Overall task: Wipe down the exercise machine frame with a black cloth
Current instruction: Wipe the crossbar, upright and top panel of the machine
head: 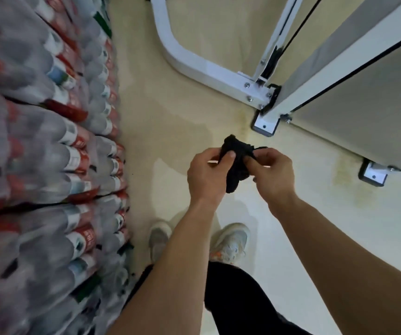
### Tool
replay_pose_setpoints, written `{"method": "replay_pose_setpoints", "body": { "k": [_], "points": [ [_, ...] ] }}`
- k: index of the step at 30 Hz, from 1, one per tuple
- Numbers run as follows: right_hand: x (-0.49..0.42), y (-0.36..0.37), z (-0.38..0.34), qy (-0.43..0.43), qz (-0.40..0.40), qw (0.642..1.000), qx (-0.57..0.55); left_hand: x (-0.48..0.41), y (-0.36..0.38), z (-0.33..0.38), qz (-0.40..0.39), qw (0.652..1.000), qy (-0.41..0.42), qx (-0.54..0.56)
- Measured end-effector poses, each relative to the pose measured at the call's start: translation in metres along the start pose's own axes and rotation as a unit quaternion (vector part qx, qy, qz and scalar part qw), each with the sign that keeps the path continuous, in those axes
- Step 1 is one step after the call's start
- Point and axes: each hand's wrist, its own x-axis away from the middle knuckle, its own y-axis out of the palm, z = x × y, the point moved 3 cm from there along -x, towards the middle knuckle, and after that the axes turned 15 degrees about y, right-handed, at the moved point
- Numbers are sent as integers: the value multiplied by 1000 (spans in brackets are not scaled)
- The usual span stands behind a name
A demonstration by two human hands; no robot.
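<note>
View from above, looking down past a person's two bare forearms to a pale, glossy floor (pixel 170 117). Both hands meet in the middle of the scene, holding a small, crumpled black cloth (pixel 237 170) in the air between them. The left hand (pixel 207 176) grips the cloth's left side, its thumb pressed on top and its fingers curled beneath. The right hand (pixel 275 174) pinches the cloth's right side with curled fingers and thumb. The cloth's lower end hangs down between the two hands. The white exercise machine frame (pixel 187 62) stands farther away at the upper right, apart from the cloth: a curved white tube lies along the floor and is bolted to an upright post (pixel 354 61) that sits on a square foot plate (pixel 265 125). A second foot plate (pixel 373 176) sits farther right, under a grey panel. Yellowish stains mark the floor near both plates. Along the whole left side runs a blurred stack of shrink-wrapped bottles (pixel 49 141) with red and white labels. Below the hands are two pale sneakers (pixel 230 243) and black trousers (pixel 238 298).
</note>
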Motion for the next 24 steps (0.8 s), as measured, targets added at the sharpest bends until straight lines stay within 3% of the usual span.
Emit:
{"method": "replay_pose_setpoints", "body": {
  "k": [4,9,14,24],
  "points": [
    [76,-31,-13,-30,3,997,74,55,-35,50,-20,999,12,-24],
    [165,-88,-46,-122,65,978,154,116,-56,123,-27,995,74,-68],
    [258,-145,-62,-135,-5,984,113,189,-76,196,-23,993,114,-26],
    [447,-290,-104,-255,1,962,99,340,-99,376,-73,971,223,-42]
  ]
}}
